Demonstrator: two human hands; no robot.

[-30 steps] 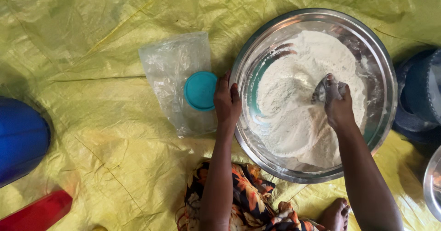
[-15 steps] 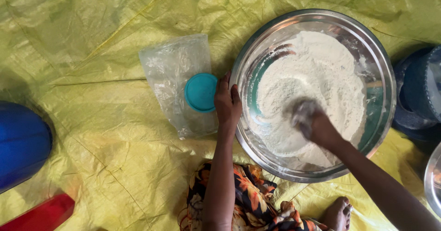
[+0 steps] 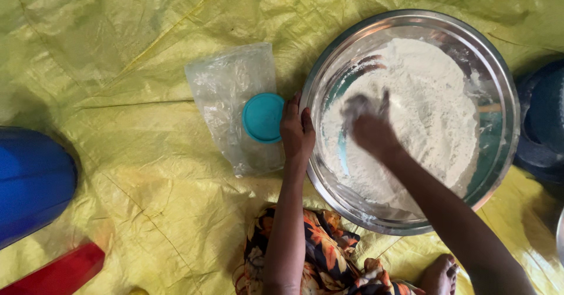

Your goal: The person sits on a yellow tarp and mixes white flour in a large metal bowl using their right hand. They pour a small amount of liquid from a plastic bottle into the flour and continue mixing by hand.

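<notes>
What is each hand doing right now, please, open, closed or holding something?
Left hand: gripping the rim of the metal bowl.
Right hand: in the flour, blurred; cannot tell whether open or closed.

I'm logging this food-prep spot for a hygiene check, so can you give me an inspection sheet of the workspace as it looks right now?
Surface: crinkled yellow plastic sheet spread on the ground.
Job's things: large round steel bowl holding white flour.
Clutter: clear plastic bag with a round teal lid on it, beside the bowl.
Hands: left hand grips the bowl's rim; right hand, blurred, is in the flour.
Cables: nothing seen.
Surroundings: blue rounded container and red object at left; dark blue container at right; floral patterned cloth and a bare foot near the bottom edge.
</notes>
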